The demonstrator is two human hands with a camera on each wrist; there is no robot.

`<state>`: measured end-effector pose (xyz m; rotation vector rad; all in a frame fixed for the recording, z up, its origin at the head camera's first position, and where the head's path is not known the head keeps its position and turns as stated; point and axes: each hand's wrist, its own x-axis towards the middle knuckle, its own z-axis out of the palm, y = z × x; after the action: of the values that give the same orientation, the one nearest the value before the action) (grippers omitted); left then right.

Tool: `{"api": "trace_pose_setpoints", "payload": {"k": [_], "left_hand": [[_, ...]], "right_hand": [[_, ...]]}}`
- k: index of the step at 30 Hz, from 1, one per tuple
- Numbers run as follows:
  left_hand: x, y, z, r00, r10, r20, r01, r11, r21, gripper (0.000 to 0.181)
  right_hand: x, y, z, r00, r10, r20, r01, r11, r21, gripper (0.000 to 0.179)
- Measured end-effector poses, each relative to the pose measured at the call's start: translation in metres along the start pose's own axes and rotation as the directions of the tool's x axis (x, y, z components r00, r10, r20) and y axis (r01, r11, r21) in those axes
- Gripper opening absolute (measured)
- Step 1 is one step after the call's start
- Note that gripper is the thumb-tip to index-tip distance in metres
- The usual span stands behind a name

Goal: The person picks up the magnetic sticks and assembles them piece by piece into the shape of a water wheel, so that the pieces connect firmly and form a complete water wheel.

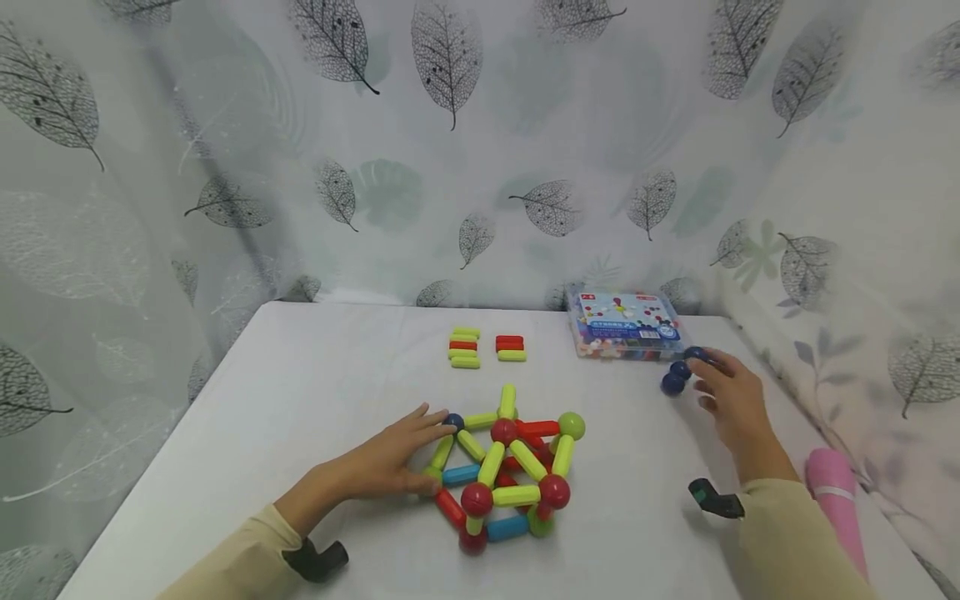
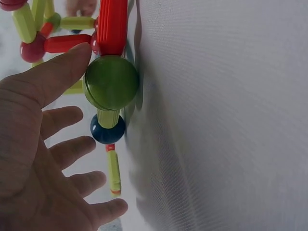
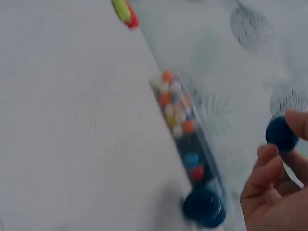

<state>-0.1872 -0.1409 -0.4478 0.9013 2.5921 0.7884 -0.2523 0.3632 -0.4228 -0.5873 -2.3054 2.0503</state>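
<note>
Right wrist view, hand (image 3: 276, 204) cut off, blue ball (image 3: 280, 134) pinched, box (image 3: 190, 144) blurred.

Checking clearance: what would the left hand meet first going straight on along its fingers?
The left hand would likely meet the dark blue ball on the stick-and-ball structure first. They look very close in the head view; depth and contact are unclear.

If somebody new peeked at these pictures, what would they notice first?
Probably the bright stick-and-ball frame near the middle of the white table, with the left hand at its left edge. Next, perhaps, the right hand, pinching a dark blue ball near the clear box at the back right. Behind the table, pale cloth shows big dark leaf prints.
</note>
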Motion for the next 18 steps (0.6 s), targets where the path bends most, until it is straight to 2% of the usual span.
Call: {"api": "trace_pose_setpoints", "payload": {"k": [1, 2, 3, 4, 6, 8, 10, 12, 15, 18], "left_hand": [[-0.001, 0.0, 0.0, 1.0, 0.002, 0.001, -0.002, 1.0, 0.0, 0.078], [-0.001, -0.001, -0.001, 1.0, 0.002, 0.001, -0.002, 1.0, 0.001, 0.078], [-0.002, -0.001, -0.001, 1.0, 0.003, 0.0, -0.003, 1.0, 0.001, 0.078], [-0.002, -0.002, -0.001, 1.0, 0.003, -0.002, -0.003, 1.0, 0.002, 0.078], [-0.003, -0.002, -0.001, 1.0, 0.004, -0.005, -0.004, 1.0, -0.001, 0.078], [-0.004, -0.003, 0.0, 1.0, 0.004, -0.007, -0.004, 1.0, -0.008, 0.077], [-0.003, -0.003, 0.001, 1.0, 0.007, -0.005, -0.007, 1.0, -0.016, 0.077], [-0.003, -0.003, 0.002, 1.0, 0.008, -0.003, -0.008, 1.0, -0.021, 0.077], [-0.002, -0.003, 0.003, 1.0, 0.002, 0.0, -0.002, 1.0, -0.019, 0.077], [-0.002, -0.001, 0.002, 1.0, -0.011, -0.002, 0.011, 1.0, -0.012, 0.077]], "right_hand": [[-0.006, -0.008, 0.014, 0.996, -0.026, 0.089, 0.025, 1.0, 0.008, 0.062], [-0.012, -0.016, 0.029, 0.979, -0.067, 0.19, 0.07, 0.997, -0.01, 0.061], [-0.016, -0.023, 0.045, 0.951, -0.103, 0.292, 0.127, 0.99, -0.066, 0.062], [-0.019, -0.029, 0.062, 0.913, -0.13, 0.386, 0.195, 0.972, -0.132, 0.062], [-0.023, -0.038, 0.095, 0.834, -0.156, 0.53, 0.323, 0.915, -0.24, 0.062], [-0.023, -0.043, 0.123, 0.749, -0.154, 0.644, 0.409, 0.873, -0.267, 0.056], [-0.023, -0.045, 0.143, 0.678, -0.128, 0.724, 0.444, 0.856, -0.265, 0.051], [-0.023, -0.046, 0.156, 0.631, -0.099, 0.77, 0.448, 0.856, -0.257, 0.048], [-0.023, -0.047, 0.166, 0.578, -0.07, 0.813, 0.463, 0.849, -0.256, 0.048], [-0.024, -0.048, 0.171, 0.539, -0.055, 0.841, 0.493, 0.83, -0.262, 0.052]]}}
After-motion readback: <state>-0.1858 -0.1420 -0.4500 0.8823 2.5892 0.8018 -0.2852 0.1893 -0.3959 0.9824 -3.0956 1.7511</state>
